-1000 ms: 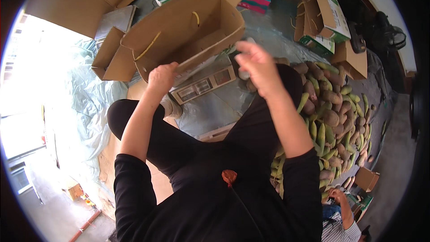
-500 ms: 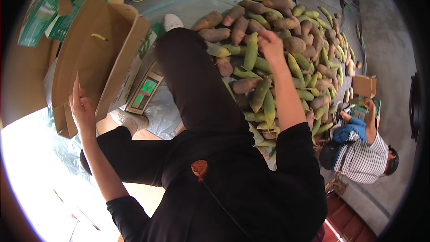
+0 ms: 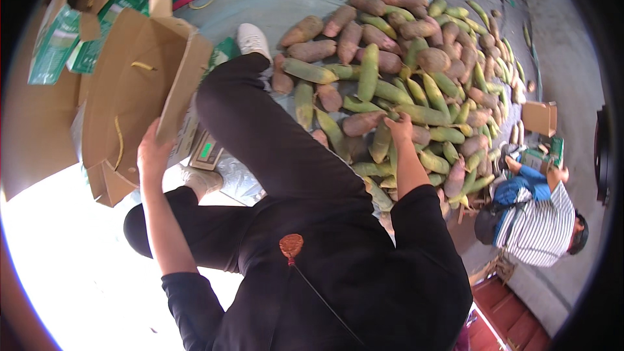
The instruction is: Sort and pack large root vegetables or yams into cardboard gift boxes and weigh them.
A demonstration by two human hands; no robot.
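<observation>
- The open cardboard box (image 3: 133, 91) stands on its side at the person's left; inside shows only a yellow strap.
- The left hand (image 3: 153, 151) grips the box's flap edge, fingers curled around it.
- The right hand (image 3: 398, 127) reaches into the heap of fruit (image 3: 416, 71), fingers closing on a green piece; how firmly, I cannot tell.
- Green-and-white cartons (image 3: 55, 42) lie beyond the box.

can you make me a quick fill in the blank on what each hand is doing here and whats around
1. The left hand grips a flap of the brown ____ box.
2. The right hand reaches into the pile of green and ____ fruit on the ground.
3. Another person in a ____ shirt crouches beside the pile.

Missing words: cardboard; reddish-brown; striped
</observation>
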